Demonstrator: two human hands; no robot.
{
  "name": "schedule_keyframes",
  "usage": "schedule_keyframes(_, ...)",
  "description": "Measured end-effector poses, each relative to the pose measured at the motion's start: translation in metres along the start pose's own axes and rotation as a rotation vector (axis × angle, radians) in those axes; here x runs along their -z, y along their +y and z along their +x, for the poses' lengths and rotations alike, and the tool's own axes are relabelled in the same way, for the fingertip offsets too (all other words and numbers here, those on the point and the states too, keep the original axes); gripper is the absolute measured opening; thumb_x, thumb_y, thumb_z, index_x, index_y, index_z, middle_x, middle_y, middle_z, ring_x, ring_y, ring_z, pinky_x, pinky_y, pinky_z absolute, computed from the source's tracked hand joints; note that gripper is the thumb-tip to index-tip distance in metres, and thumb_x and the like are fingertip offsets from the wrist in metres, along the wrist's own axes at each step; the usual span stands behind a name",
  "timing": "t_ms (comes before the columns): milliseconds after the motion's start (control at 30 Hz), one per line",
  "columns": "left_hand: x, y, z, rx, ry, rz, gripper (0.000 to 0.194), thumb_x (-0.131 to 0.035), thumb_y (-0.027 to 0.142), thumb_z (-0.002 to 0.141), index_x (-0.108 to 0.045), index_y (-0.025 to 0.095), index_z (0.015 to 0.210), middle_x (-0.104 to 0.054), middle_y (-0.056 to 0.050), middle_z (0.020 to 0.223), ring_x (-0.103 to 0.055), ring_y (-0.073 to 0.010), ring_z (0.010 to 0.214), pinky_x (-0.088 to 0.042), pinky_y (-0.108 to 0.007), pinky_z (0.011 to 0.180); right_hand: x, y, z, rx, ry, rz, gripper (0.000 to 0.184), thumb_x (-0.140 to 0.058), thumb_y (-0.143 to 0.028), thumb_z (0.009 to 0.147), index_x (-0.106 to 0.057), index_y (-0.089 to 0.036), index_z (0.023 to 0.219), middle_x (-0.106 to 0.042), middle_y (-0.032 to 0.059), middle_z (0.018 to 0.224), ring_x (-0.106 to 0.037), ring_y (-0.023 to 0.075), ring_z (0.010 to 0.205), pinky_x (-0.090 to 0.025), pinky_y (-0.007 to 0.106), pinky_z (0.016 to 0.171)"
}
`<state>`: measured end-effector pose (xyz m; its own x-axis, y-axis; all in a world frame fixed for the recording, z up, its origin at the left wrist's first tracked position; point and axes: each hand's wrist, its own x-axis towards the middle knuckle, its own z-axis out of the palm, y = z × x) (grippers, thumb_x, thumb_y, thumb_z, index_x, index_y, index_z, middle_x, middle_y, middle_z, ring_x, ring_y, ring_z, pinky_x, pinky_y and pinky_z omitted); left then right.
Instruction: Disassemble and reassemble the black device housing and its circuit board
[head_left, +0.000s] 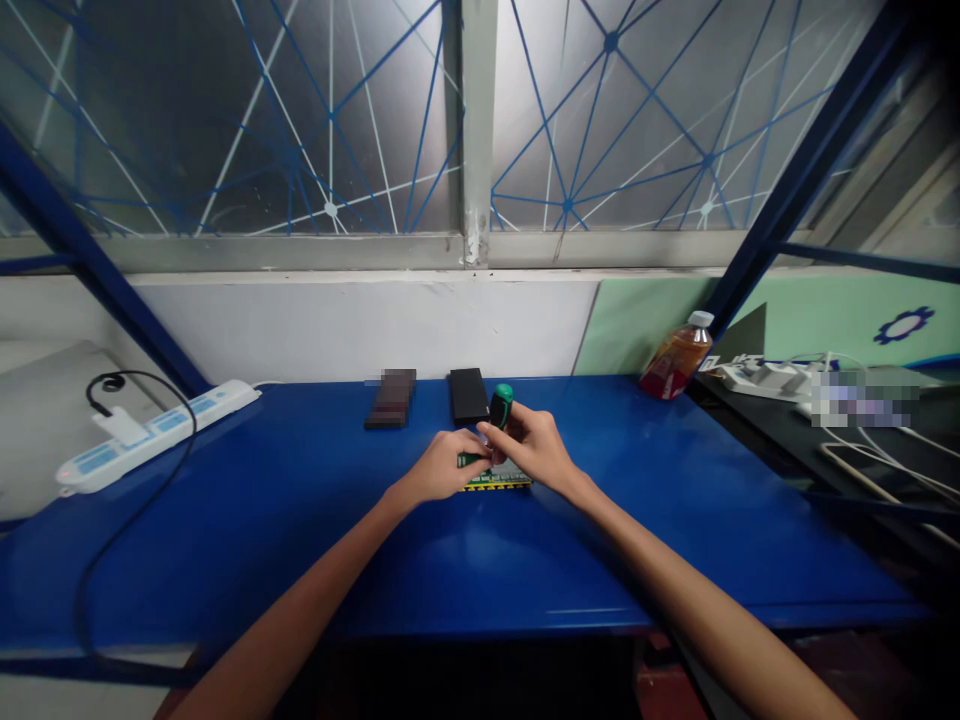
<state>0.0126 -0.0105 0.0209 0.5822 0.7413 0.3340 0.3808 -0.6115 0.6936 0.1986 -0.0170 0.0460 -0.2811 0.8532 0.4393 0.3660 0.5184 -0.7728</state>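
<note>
A screwdriver [501, 402] with a green and black handle stands almost upright in my right hand [541, 447], its fingers closed around the lower handle. Below it lies a green circuit board [495, 480] with a yellow front edge, partly covered by both hands. My left hand [439, 466] is closed at the board's left side, thumb and fingers gripping a green part of it close to the screwdriver's lower end. The screwdriver's tip is hidden behind the fingers.
Behind the hands lie a black flat box [469, 394] and a dark blurred slab [391, 399]. At left, a white power strip [161, 435] trails a black cable over the blue table [300, 480]. A drink bottle [679, 355] leans at the back right, beside tangled white cables [862, 465].
</note>
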Motion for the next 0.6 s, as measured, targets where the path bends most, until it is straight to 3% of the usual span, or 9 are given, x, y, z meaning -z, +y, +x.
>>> schedule_keyframes(400,0.0014,0.0001,-0.0014,0.018,-0.002,0.010,0.016,-0.063,0.023,0.085,-0.076,0.017,0.092,-0.074,-0.007,0.095,-0.067,-0.0204,0.090,-0.050,-0.030,0.086,-0.0002,-0.0021,-0.0001,0.007,0.020,-0.007,0.032,-0.061,-0.052,0.083,-0.061,-0.020,0.079,-0.065,0.0016,0.059,-0.060,0.0155,0.054,-0.045,0.026,0.050)
schedule_keyframes(600,0.0017,0.0035,-0.0014,0.017,-0.020,-0.016,0.018,-0.060,0.024,0.087,-0.075,0.019,0.096,-0.074,-0.007,0.098,-0.066,-0.0207,0.094,-0.050,-0.031,0.087,0.0019,-0.0021,0.0008,0.020,-0.038,-0.028,0.028,-0.060,-0.047,0.085,-0.058,-0.020,0.079,-0.064,0.0004,0.058,-0.059,0.0148,0.053,-0.044,0.026,0.051)
